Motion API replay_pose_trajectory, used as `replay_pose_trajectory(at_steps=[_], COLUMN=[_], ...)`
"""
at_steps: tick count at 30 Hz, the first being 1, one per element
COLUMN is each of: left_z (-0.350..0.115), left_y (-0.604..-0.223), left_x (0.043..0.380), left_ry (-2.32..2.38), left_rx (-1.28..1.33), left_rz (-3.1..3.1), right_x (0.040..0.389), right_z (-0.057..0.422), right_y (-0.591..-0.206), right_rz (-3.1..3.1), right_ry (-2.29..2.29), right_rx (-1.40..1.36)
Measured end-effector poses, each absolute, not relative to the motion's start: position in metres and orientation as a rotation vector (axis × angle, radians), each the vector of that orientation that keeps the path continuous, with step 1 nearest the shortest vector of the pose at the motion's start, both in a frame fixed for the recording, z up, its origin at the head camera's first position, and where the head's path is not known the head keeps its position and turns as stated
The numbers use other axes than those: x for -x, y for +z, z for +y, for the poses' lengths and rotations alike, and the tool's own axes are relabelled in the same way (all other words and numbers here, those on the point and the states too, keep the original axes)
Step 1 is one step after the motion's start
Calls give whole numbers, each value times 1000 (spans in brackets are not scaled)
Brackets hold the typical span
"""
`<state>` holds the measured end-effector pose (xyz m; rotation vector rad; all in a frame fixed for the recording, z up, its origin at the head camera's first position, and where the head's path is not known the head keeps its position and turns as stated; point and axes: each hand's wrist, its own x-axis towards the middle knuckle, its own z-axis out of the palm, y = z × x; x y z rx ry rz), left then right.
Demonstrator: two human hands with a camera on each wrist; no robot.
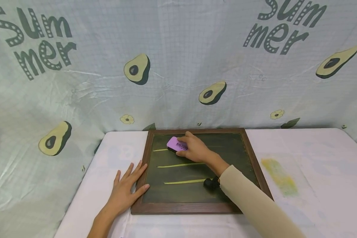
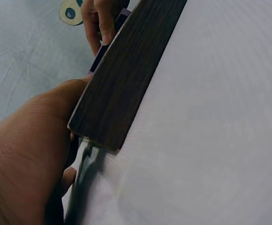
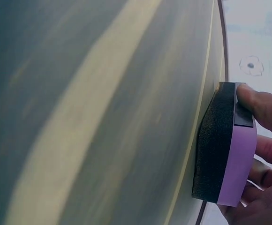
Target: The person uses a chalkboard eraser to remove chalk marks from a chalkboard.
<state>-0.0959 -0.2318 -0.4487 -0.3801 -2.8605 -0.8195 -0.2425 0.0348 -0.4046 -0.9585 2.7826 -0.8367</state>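
A chalkboard in a brown wooden frame lies on the table, with yellow chalk lines across its dark surface. Between thumb and fingers my right hand grips a purple eraser over the upper left of the board. Its black felt side faces the board in the right wrist view; whether it touches is hard to tell. My left hand rests with spread fingers against the left side of the frame, thumb lying over the wood.
A white cloth covers the table, with a yellow-green smudge right of the board. Behind it hangs a pale curtain printed with avocados and lettering. A black wrist camera sits under my right wrist, above the lowest line.
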Motion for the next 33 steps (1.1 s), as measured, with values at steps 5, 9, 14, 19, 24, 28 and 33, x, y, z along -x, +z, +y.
replay_pose_trajectory(at_steps=[5, 9, 14, 19, 24, 28, 33], left_z=[-233, -235, -235, -235, -236, -235, -234], left_y=[-448, -449, -450, -450, -450, -450, -453], left_x=[96, 95, 96, 98, 97, 97, 96], left_ry=[-812, -803, -803, -797, -783, -794, -796], left_rx=[376, 371, 365, 377, 381, 379, 364], left_rz=[-2865, -2858, -2874, -2874, -2871, -2858, -2837], right_x=[244, 245, 244, 243, 243, 242, 240], right_z=[20, 8, -3, -11, -19, -21, -21], right_y=[-404, -403, -403, -402, -401, -401, -400], right_rz=[2781, 2771, 2757, 2751, 2732, 2730, 2751], right_ry=[-817, -817, -795, -795, -809, -811, -752], right_rx=[983, 1011, 1018, 1015, 1014, 1024, 1005])
